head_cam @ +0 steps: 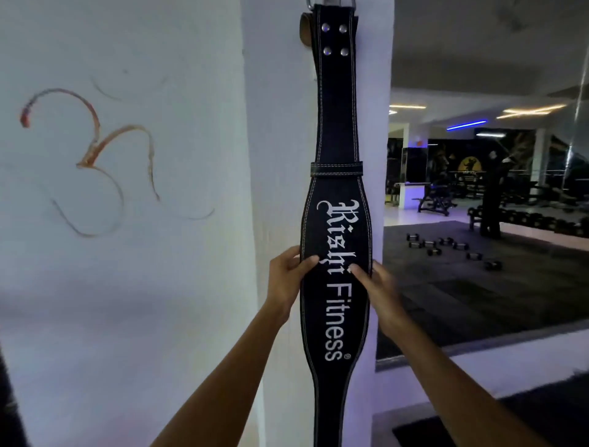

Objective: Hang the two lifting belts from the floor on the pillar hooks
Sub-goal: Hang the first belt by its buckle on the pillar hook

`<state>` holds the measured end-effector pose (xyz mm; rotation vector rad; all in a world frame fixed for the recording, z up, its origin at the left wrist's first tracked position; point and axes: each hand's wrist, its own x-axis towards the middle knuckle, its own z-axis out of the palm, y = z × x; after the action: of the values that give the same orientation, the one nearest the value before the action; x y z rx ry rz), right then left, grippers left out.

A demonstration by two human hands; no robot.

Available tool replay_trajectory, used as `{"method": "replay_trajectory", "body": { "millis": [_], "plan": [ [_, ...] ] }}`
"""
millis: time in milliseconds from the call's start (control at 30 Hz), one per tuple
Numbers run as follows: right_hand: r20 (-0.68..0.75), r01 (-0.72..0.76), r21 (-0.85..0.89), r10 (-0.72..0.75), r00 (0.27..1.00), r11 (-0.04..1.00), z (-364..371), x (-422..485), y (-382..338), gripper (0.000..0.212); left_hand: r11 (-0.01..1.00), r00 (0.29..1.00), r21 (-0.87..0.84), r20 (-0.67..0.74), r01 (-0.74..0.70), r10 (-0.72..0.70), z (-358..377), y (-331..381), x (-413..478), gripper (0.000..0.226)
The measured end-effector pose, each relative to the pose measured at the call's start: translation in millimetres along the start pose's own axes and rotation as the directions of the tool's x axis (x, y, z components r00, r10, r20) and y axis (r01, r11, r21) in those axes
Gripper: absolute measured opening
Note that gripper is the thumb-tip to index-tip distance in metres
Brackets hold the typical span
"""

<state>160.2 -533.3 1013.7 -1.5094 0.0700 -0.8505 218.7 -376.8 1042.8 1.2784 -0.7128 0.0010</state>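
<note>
Both forearms reaching up and forward from the bottom of the view, converging on the wide middle of a black lifting belt hanging flat against the white pillar. Left hand at the belt's left edge, thumb laid across the front face, fingers curled out of sight behind the edge: pinched on the belt. Right hand at the right edge, slightly blurred, thumb pressed on the front face just beside the lettering; fingers hidden behind the belt, grip looking closed but not certain. Hands apart, one on each side, the belt's width between them.

Between the thumbs and running top to bottom, white lettering: "Rishi" in ornate blackletter above the hands, "Fitness" in plain type below them, with a small round mark at the end. White stitching along both edges. Well above the hands, a keeper loop, then four metal rivets, and a metal buckle at the top edge of the view. Left of the left hand, a reddish-brown painted symbol on the wall.
</note>
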Motion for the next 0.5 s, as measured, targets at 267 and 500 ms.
{"method": "replay_trajectory", "body": {
  "millis": [267, 500],
  "plan": [
    [-0.042, -0.169, -0.023, 0.168, 0.985, 0.985, -8, -14, 33, 0.026, 0.974, 0.972, 0.045, -0.091, 0.222, -0.217, -3, -73, -47, 0.010],
    [-0.072, -0.450, -0.205, 0.445, 0.893, 0.869, -51, -96, 126, 0.037, 0.831, 0.815, 0.001, -0.200, 0.556, -0.544, -29, -161, -142, 0.020]
  ]
}}
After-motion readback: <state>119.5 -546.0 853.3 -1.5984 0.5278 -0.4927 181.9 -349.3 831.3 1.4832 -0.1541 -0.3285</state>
